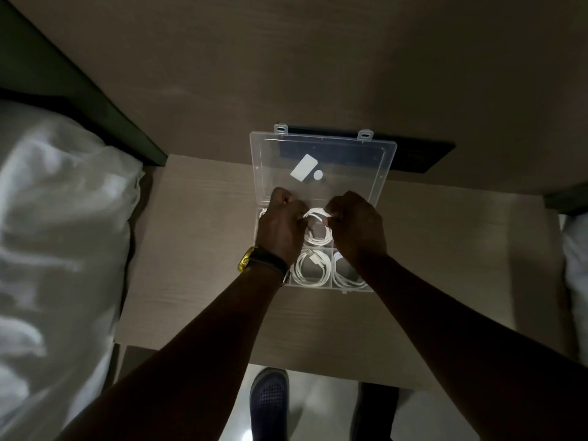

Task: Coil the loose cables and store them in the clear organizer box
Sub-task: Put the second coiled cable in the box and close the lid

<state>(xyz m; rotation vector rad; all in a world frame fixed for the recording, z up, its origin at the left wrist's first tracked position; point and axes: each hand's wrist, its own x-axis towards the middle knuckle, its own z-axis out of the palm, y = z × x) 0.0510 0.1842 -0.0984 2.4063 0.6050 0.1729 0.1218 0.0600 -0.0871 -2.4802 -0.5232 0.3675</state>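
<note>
A clear organizer box [370, 289] lies open on a small wooden table, its lid [350, 173] tilted back against the wall. White coiled cables fill its compartments. One coil [313, 271] lies in the near middle compartment and another [345, 278] in the near right one. Both hands are over the far middle compartment. My left hand [280, 229] and my right hand [356, 227] pinch a white coiled cable [318, 238] from either side. The far left compartment is mostly hidden under my left hand.
The wooden table [197, 249] stands between a bed with white bedding [57, 233] on the left and more white bedding [576, 265] at the right edge. A dark panel [420, 157] sits on the wall behind the lid. My shoe [269, 399] shows on the floor below.
</note>
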